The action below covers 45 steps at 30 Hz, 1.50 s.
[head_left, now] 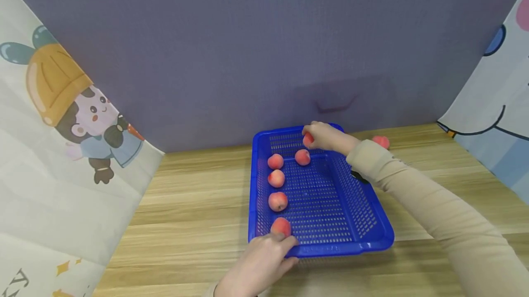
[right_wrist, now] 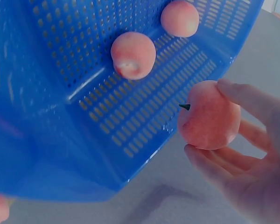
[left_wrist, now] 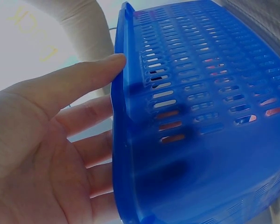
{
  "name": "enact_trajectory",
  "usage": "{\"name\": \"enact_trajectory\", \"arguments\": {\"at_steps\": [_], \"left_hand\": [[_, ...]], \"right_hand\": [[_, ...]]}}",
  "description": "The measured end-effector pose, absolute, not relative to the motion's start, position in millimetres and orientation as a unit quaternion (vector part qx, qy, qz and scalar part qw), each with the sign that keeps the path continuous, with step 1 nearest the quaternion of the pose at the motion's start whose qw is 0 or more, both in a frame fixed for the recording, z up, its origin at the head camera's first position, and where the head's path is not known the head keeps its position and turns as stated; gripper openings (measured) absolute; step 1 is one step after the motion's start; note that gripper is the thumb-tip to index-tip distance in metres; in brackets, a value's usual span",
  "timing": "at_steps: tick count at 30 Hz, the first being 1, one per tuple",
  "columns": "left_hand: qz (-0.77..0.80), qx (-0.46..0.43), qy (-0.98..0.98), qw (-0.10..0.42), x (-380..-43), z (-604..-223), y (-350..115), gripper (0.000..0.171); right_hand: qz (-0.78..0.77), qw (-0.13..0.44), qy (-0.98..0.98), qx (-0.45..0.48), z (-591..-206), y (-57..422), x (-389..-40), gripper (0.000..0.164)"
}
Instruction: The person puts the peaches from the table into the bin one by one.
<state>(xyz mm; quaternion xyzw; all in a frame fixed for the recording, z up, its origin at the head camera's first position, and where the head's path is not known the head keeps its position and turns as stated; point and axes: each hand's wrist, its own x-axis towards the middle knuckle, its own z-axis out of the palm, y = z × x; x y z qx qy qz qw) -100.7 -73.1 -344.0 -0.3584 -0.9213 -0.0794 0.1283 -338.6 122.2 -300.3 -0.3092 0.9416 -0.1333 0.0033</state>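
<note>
A blue perforated plastic basket stands on the table. My left hand grips its near rim close to the left corner; in the left wrist view the thumb lies on one side of the rim, the fingers on the other. My right hand holds a peach with a small green stem over the basket's far rim, between thumb and fingers. Along the basket's left side lies a row of several peaches, the nearest right by my left fingertips. Another peach sits in the far part of the basket.
Outside the basket, at the far right, a peach lies on the wood-grain table, partly behind my right sleeve. A grey-blue wall panel rises right behind the basket. Printed white sheets flank the table on both sides.
</note>
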Motion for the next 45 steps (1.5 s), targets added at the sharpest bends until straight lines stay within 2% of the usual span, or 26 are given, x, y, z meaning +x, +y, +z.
{"name": "enact_trajectory", "arguments": {"at_steps": [8,16,45], "left_hand": [[-0.083,-0.362,-0.921,0.119,-96.0,-344.1,-79.2,0.015],[-0.087,-0.372,-0.917,0.117,-91.6,-344.8,-85.6,0.014],[-0.079,-0.390,-0.911,0.106,-73.8,-348.1,-107.0,0.014]], "right_hand": [[-0.138,0.007,0.938,-0.317,-312.4,110.1,-326.5,0.035],[-0.141,0.040,0.940,-0.309,-325.6,99.8,-316.5,0.035],[-0.132,0.044,0.940,-0.311,-371.9,79.4,-282.9,0.030]]}}
